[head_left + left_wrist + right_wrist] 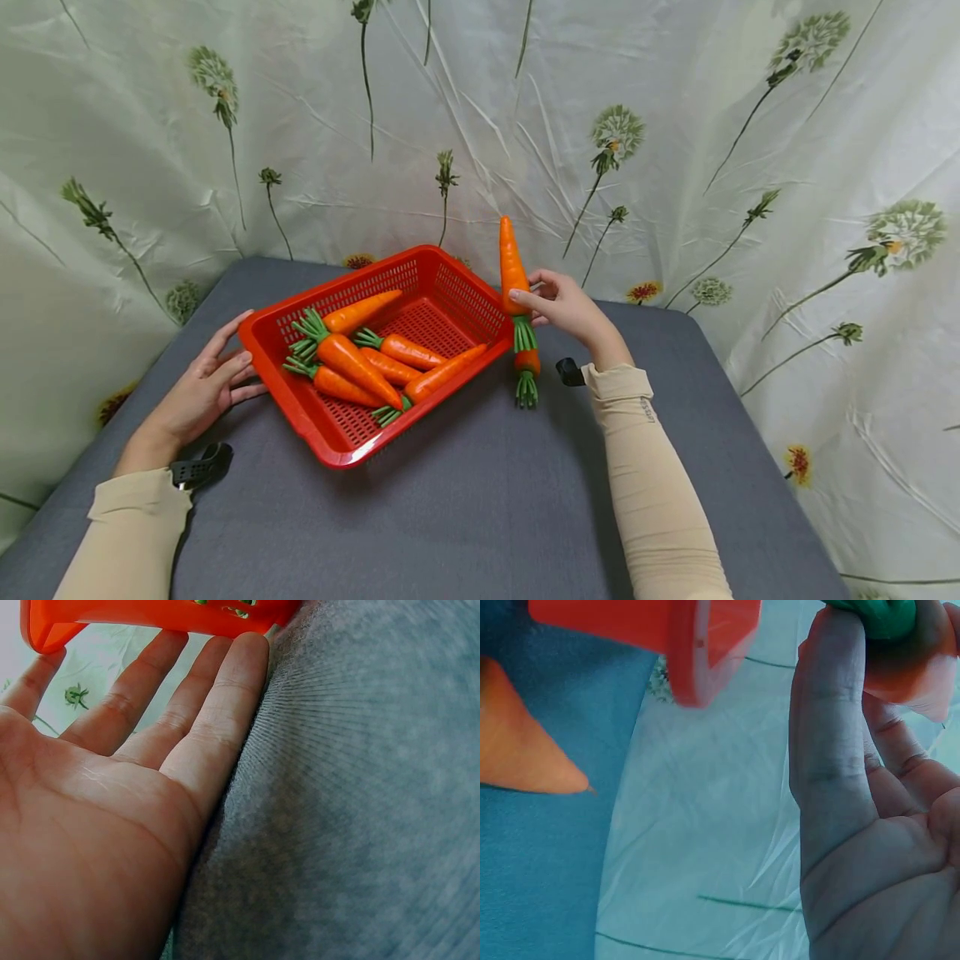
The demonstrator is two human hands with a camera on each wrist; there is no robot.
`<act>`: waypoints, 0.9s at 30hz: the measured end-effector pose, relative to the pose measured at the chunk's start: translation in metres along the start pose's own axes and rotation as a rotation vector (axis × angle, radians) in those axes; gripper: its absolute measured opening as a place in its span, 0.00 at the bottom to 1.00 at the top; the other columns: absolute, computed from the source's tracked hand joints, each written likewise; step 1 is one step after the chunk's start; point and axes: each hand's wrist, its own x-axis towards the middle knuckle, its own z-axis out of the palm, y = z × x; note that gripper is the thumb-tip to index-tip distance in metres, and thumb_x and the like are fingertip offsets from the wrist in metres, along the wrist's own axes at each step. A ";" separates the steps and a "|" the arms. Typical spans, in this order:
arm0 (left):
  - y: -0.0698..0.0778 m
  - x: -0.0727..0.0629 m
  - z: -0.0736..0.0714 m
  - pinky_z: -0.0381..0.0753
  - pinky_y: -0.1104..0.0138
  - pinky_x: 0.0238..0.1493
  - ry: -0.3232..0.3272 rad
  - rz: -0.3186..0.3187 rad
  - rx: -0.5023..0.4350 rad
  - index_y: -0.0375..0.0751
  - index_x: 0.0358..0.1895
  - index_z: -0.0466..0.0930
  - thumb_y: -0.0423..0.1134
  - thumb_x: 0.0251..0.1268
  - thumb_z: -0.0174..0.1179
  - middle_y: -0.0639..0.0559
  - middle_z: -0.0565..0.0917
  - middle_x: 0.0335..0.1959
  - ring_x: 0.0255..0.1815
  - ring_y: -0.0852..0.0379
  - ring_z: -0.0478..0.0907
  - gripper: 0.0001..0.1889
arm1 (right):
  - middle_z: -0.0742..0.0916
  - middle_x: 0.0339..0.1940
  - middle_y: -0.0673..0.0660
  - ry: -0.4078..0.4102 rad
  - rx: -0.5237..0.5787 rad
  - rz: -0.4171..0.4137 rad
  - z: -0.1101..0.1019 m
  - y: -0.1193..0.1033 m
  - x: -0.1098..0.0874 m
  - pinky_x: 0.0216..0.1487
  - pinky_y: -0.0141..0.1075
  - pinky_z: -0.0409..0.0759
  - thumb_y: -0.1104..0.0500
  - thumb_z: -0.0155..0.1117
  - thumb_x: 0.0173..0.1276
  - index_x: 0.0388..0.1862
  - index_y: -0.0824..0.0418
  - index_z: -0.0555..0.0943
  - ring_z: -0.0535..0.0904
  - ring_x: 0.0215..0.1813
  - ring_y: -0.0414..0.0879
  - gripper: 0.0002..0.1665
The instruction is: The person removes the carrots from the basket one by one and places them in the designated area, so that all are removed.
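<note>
A carrot (pixel 511 258) is raised in the right hand (pixel 567 310), its tip toward 12 o'clock and green stalks toward 6. The right hand comes in from the carrot's 3 o'clock side, thumb and fingers pinching its thick end. Toward 6 o'clock, just past those stalks, a second carrot (pixel 527 362) shows its orange top and green stalks; the right wrist view shows a carrot body lying on the table.

Just beside the raised carrot, toward 8 o'clock, sits a red basket (pixel 288 400) with slotted walls, angled on the table. Six carrots (pixel 352 367) are visible inside, mostly toward its 7 o'clock half, some overlapping. At the basket's 9 o'clock end, the left hand (pixel 206 383) touches it with fingers extended and spread apart.

Beige sleeves (pixel 652 467) cover both forearms. Grey fabric tops the table (pixel 450 525); from 12 o'clock round to both sides hangs a pale curtain (pixel 315 67) printed with dandelions.
</note>
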 end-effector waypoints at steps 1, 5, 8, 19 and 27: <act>0.000 0.000 0.000 0.91 0.66 0.53 -0.001 0.001 0.000 0.66 0.89 0.46 0.31 0.90 0.40 0.66 0.78 0.68 0.60 0.66 0.87 0.35 | 0.89 0.49 0.63 0.004 0.006 0.005 -0.001 0.002 -0.002 0.50 0.43 0.90 0.47 0.66 0.80 0.57 0.63 0.76 0.86 0.42 0.49 0.22; 0.000 0.001 0.000 0.91 0.66 0.53 -0.002 0.002 0.001 0.66 0.89 0.47 0.31 0.90 0.40 0.66 0.78 0.68 0.60 0.66 0.87 0.35 | 0.89 0.52 0.65 0.025 0.031 0.028 -0.005 0.011 -0.010 0.51 0.44 0.92 0.47 0.66 0.81 0.59 0.64 0.75 0.88 0.42 0.48 0.24; 0.000 0.000 0.000 0.91 0.66 0.53 0.004 -0.002 0.005 0.65 0.89 0.45 0.31 0.90 0.40 0.67 0.77 0.68 0.60 0.66 0.87 0.35 | 0.89 0.53 0.67 0.035 0.055 0.036 -0.008 0.019 -0.015 0.52 0.44 0.92 0.48 0.65 0.82 0.61 0.65 0.75 0.88 0.41 0.46 0.24; -0.001 0.000 0.000 0.91 0.66 0.53 -0.010 0.013 0.005 0.65 0.89 0.45 0.30 0.90 0.39 0.66 0.78 0.69 0.60 0.66 0.87 0.35 | 0.91 0.50 0.62 0.066 0.096 0.085 -0.015 0.050 -0.030 0.51 0.42 0.92 0.47 0.64 0.82 0.61 0.66 0.74 0.88 0.39 0.43 0.25; 0.000 0.000 0.000 0.91 0.66 0.53 -0.010 0.014 0.000 0.64 0.89 0.45 0.30 0.90 0.39 0.66 0.77 0.69 0.61 0.66 0.87 0.35 | 0.89 0.40 0.49 0.085 0.119 0.139 -0.016 0.068 -0.040 0.53 0.43 0.92 0.47 0.65 0.82 0.60 0.66 0.74 0.83 0.36 0.42 0.25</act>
